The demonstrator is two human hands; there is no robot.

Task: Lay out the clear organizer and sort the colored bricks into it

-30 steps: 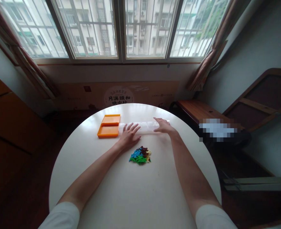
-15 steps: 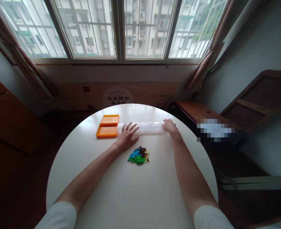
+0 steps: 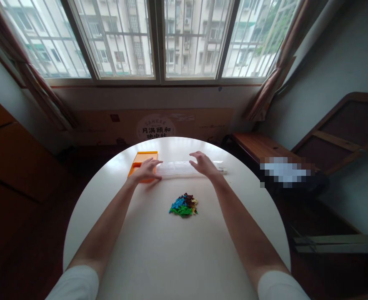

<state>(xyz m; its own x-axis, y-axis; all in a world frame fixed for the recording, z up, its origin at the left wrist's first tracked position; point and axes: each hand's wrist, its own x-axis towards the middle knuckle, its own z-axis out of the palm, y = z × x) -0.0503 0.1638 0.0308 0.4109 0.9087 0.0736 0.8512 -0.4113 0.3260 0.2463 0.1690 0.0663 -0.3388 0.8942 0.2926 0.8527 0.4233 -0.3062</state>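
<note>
A long clear plastic compartment box point(image 3: 177, 168) lies across the far part of the round white table point(image 3: 177, 250). An orange tray point(image 3: 141, 160) sits at its left end. My left hand point(image 3: 146, 169) rests at the box's left end, over the orange tray's near edge, fingers curled toward the box. My right hand point(image 3: 202, 164) hovers over the box's right part with fingers apart. A small heap of coloured bricks point(image 3: 184, 204), blue, green, yellow and brown, lies nearer to me, between my forearms.
Beyond the table are a window point(image 3: 158, 37) with bars, curtains at both sides and a printed cardboard panel point(image 3: 154, 125). A wooden bench point(image 3: 259, 148) stands at the right, beside a leaning wooden frame point(image 3: 343, 129). A dark cabinet point(image 3: 11, 162) stands at the left.
My left hand slid left from the box's middle to its left end by the orange tray. My right hand moved left from the box's right end and lifted over it.
</note>
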